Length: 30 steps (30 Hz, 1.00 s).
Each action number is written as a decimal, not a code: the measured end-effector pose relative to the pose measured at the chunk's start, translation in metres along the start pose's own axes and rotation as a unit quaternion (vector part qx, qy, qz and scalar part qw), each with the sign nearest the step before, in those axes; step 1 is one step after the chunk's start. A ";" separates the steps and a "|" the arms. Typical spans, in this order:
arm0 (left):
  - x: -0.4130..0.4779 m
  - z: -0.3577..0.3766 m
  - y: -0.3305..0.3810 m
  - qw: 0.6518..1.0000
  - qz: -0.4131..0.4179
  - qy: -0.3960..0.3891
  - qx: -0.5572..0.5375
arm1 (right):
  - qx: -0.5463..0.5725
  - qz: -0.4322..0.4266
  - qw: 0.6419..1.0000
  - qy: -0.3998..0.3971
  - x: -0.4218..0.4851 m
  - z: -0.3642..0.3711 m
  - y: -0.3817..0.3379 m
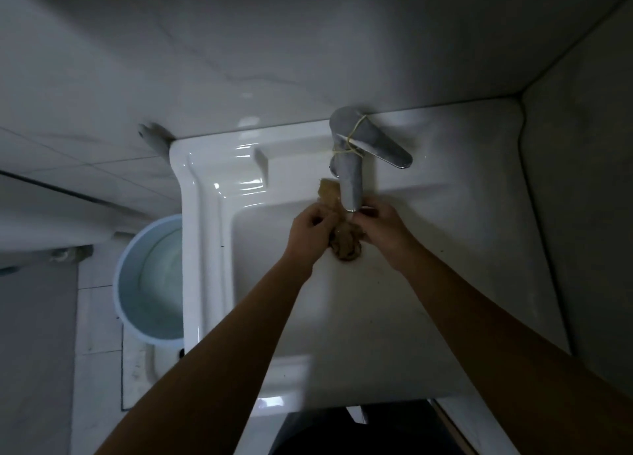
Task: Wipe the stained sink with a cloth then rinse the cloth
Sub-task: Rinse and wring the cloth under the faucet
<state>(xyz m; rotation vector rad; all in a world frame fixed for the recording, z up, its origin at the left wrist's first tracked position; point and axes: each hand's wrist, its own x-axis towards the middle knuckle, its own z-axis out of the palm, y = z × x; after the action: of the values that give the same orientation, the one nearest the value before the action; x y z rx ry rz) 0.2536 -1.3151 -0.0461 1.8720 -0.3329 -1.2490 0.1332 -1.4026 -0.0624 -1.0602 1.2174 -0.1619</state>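
Brown cloth (345,245) is bunched over the sink (205,249) basin near its back edge, right under the faucet (349,180) spout; one end sticks up left of the spout, the rest hangs as a wad between the hands; left hand (310,230) and right hand (383,230) each curl fingers round it, one per side, looks like wringing or rubbing; rinse step by my read; can't tell if water runs, too dim and blurred. Risks: the drain is hidden, probably under the wad, so a dropped cloth could block it and the basin fills; knuckles sit close to the spout tip, a knock is possible; lever (383,148) points right, with a yellow band (352,139) looped round the faucet body; a bump could snap the band or shift the flow; hard squeezing may splash over the sink's left rim toward the blue bucket (150,283) on the floor; wet floor means slip.
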 end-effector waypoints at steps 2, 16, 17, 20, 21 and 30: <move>-0.002 -0.002 0.001 0.999 -0.015 -0.003 -0.032 | -0.018 0.007 0.999 -0.043 -0.002 -0.001 -0.002; -0.004 -0.010 -0.009 0.984 -0.105 0.042 -0.137 | -0.195 -0.174 0.961 0.089 -0.022 -0.005 0.017; -0.006 -0.011 -0.010 0.984 -0.100 0.031 -0.143 | -0.194 -0.176 0.960 0.104 -0.021 -0.007 0.017; -0.009 -0.014 -0.009 0.985 -0.081 0.010 -0.150 | -0.176 -0.175 0.959 0.133 -0.021 -0.011 0.010; -0.010 -0.016 -0.010 0.984 -0.080 0.008 -0.161 | -0.163 -0.168 0.963 0.133 -0.019 -0.013 0.008; -0.014 -0.029 0.006 0.995 0.006 -0.013 -0.103 | -0.110 0.084 0.989 -0.053 -0.026 -0.013 0.000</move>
<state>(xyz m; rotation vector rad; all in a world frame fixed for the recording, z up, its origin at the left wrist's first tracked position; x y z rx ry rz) 0.2731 -1.2958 -0.0284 1.6780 -0.2202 -1.2509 0.1119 -1.3937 -0.0443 -1.1345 1.2413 0.1606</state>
